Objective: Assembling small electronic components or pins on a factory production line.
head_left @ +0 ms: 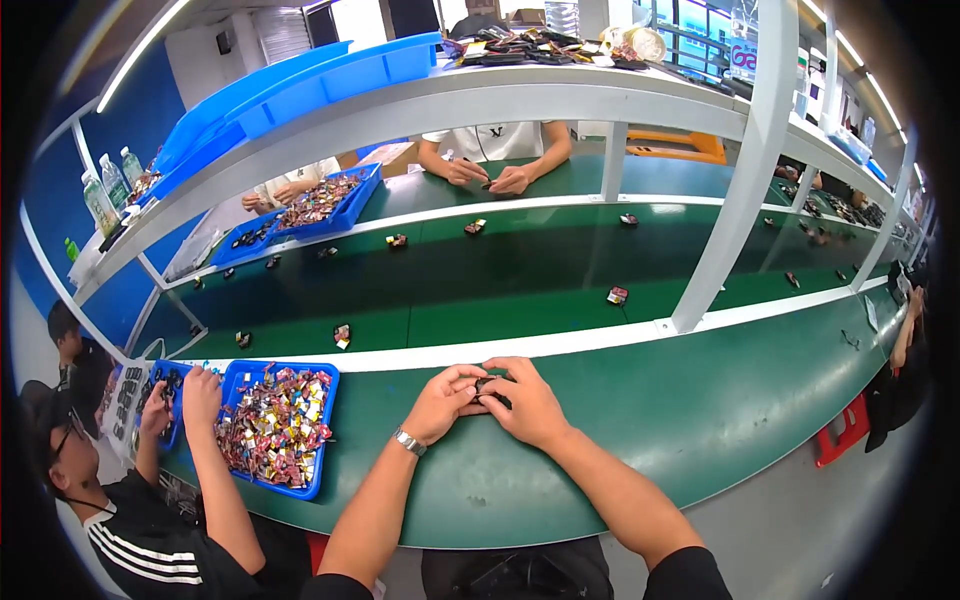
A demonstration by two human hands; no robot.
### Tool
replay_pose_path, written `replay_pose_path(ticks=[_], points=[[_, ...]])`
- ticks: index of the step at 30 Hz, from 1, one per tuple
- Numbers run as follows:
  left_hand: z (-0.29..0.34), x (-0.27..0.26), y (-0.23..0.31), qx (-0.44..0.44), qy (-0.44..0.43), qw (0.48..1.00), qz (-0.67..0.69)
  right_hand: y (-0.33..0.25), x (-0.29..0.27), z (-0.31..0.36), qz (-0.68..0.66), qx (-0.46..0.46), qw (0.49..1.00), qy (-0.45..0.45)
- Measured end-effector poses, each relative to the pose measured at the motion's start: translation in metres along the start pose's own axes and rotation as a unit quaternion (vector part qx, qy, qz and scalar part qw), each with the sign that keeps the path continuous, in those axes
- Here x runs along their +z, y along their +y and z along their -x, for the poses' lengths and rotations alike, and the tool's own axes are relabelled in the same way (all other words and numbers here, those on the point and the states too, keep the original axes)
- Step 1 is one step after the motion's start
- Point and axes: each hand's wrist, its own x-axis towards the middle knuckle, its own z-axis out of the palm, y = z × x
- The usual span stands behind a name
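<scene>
Green bench point(700, 420): left hand point(440, 400) & right hand point(525, 403) pressed together, fingertips pinching a small dark part point(487, 385) between them, just short of the white strip point(560, 342) at the bench's far edge. Blue tray point(325, 440) of mixed pieces sits well left, near a neighbour's hands; bare bench to the right, front edge close to the forearms.

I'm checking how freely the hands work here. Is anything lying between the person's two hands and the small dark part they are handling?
Nothing visible does. The left hand and right hand both close directly on the small dark part, over bare green table. The blue tray sits apart to the left.
</scene>
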Motion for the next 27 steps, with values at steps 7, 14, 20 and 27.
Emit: replay_pose_path(ticks=[7, 14, 20, 27], points=[[0.000, -0.002, -0.002, 0.004, -0.007, 1.000, 0.013, 0.001, 0.002, 0.002, -0.010, 0.020, 1.000, 0.011], [0.001, -0.001, -0.002, -0.001, 0.005, 1.000, 0.012, 0.007, 0.007, 0.004, -0.041, 0.051, 0.998, 0.009], [0.000, -0.001, -0.002, 0.003, 0.003, 1.000, 0.011, 0.006, 0.010, 0.007, -0.032, 0.068, 0.997, 0.016], [0.000, 0.000, -0.003, -0.002, 0.014, 1.000, 0.004, 0.006, 0.009, 0.007, -0.031, 0.066, 0.997, 0.019]])
